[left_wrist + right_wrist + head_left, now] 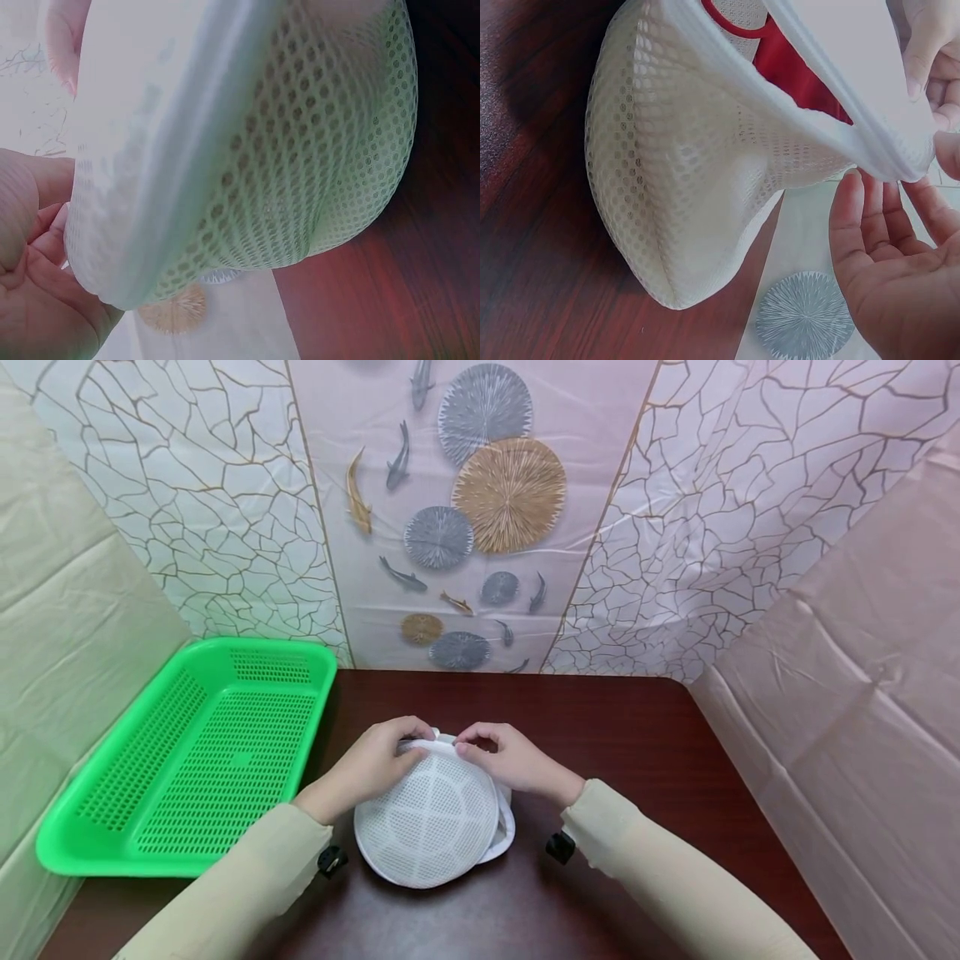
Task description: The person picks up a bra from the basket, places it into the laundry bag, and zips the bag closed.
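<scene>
A round white mesh laundry bag (426, 814) stands between both hands, its lid facing the head camera. At its top edge, my left hand (378, 768) grips the rim between thumb and fingers. My right hand (517, 764) pinches the same edge a little to the right, thumb and forefinger at the seam. In the right wrist view the bag's mouth gapes along one side, and a red cloth (802, 75) with a thin red strap shows inside. The left wrist view shows the bag's mesh side (315, 142) close up, with its pale piped edge.
To the left on the dark wooden table (600, 718) lies a green plastic basket (318, 718) with slotted sides. A patterned cloth (465, 577) hangs behind the table, and pale cloth walls (847, 693) close in both sides.
</scene>
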`<move>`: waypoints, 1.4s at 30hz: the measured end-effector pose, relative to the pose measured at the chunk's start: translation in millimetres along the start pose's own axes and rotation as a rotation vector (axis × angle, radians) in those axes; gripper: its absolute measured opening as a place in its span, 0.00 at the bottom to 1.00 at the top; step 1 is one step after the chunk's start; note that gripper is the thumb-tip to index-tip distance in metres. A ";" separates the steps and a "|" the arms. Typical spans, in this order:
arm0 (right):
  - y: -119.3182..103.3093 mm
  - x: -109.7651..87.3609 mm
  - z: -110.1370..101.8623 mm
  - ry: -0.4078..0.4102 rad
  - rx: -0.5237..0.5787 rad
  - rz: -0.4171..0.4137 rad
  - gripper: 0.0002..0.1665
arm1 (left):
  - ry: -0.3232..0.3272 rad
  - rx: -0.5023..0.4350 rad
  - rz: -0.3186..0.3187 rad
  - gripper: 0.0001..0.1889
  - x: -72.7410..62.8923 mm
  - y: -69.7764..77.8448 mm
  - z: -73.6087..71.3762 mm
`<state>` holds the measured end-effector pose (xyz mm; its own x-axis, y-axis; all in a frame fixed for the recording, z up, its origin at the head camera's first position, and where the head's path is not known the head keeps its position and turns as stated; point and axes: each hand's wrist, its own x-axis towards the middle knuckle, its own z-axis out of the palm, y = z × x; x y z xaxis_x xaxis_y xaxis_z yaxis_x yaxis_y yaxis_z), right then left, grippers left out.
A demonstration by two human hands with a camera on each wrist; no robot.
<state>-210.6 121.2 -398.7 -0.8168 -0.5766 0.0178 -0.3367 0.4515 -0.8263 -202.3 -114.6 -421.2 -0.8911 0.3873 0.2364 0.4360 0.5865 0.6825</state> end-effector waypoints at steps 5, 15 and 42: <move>3.9 -1.6 -0.3 0.025 -0.006 -0.008 0.11 | 0.002 -0.008 0.009 0.10 0.6 0.0 1.0; 35.2 7.3 -2.3 0.047 -0.038 0.007 0.08 | 0.014 -0.025 0.012 0.10 1.5 -0.7 -0.7; 34.8 3.8 1.0 0.134 -0.199 -0.036 0.06 | 0.048 -0.096 -0.021 0.08 2.5 -4.4 -2.1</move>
<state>-225.0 134.1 -427.9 -0.8528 -0.5055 0.1311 -0.4421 0.5651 -0.6965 -206.8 -117.7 -422.2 -0.9059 0.3396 0.2531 0.4054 0.5223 0.7502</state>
